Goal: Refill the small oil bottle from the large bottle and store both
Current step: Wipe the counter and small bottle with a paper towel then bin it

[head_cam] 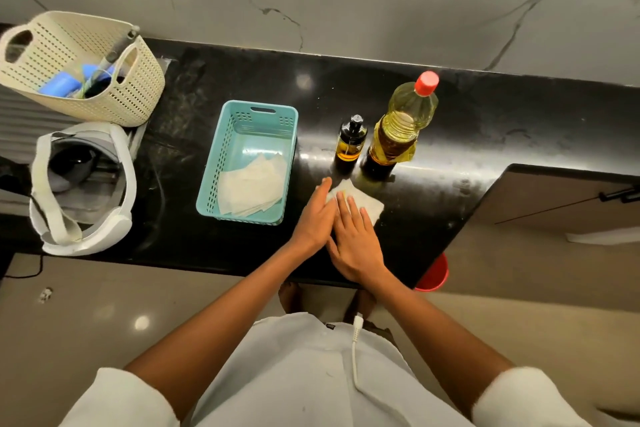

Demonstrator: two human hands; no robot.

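The large oil bottle (401, 125) with yellow oil and a red cap stands upright on the black counter (485, 135). Just left of it stands the small dark oil bottle (350, 139) with a black pump top and a little amber oil at its bottom. In front of both lies a white tissue (367, 203) on the counter. My left hand (317, 215) and my right hand (355, 239) rest flat side by side, fingers stretched out and pressing on the tissue's near-left part. Neither hand touches a bottle.
A teal plastic basket (221, 163) holding several white tissues sits left of my hands. Further left are a cream perforated basket (135, 94) with blue items and a white headset (83, 184). A red bucket (434, 274) stands under the counter edge. A cabinet handle (620, 196) is at right.
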